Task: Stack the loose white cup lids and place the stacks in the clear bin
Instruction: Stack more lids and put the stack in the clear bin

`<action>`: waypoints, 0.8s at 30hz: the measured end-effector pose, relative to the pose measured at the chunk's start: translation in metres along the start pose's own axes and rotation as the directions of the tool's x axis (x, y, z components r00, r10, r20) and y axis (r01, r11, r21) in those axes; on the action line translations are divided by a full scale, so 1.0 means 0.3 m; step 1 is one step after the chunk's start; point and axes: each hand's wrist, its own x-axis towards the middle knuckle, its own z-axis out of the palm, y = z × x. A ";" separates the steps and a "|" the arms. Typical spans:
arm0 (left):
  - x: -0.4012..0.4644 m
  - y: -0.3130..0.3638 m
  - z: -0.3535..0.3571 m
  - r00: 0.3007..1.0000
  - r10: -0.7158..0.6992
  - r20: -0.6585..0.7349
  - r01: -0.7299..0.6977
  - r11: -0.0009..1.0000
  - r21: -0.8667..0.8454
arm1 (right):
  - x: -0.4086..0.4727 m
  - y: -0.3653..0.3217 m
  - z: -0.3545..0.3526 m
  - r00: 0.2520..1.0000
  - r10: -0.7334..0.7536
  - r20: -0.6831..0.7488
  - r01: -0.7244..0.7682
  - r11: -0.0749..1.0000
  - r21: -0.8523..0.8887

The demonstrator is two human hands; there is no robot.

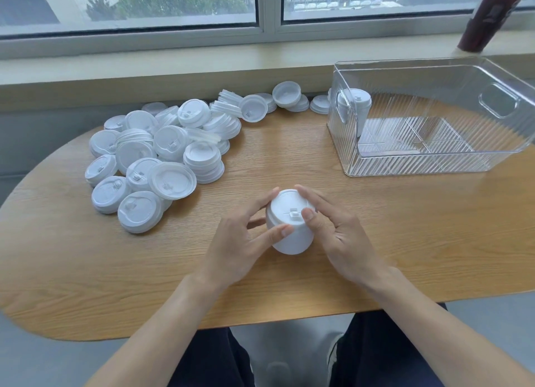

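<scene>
— What can't we see well here?

— The dark drink bottle point(489, 15) on the windowsill is cut off at the top edge. Inside the clear ribbed plastic bin point(434, 160), one white stack point(354, 105) stands at the near-left corner, blurred by the wall; we cannot count its lids. In the loose pile of white plastic cup lids point(162, 160) on the oval wooden table point(405, 241), the lower ones are buried.

— And the stack we are working on?

— The short stack of white lids point(291, 221) stands on the table between our hands, well apart from the bin. Our left hand point(246, 239) curls round its left side, thumb and fingertips touching it. Our right hand point(333, 230) holds the right side, its thumb seemingly pressing the top lid.
</scene>
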 end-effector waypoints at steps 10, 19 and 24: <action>-0.017 -0.056 0.019 0.998 -0.064 0.008 0.065 0.987 -0.146 | 0.001 -0.006 0.014 1.000 -0.005 0.013 0.005 1.000 -0.012; -0.035 -0.044 0.046 0.999 -0.042 -0.032 0.038 0.993 -0.113 | -0.013 -0.011 0.016 0.998 0.044 0.033 -0.047 0.991 0.125; -0.045 -0.039 0.058 0.999 -0.033 -0.023 0.031 0.996 -0.084 | -0.027 -0.038 0.048 0.991 0.130 -0.021 -0.120 0.957 0.265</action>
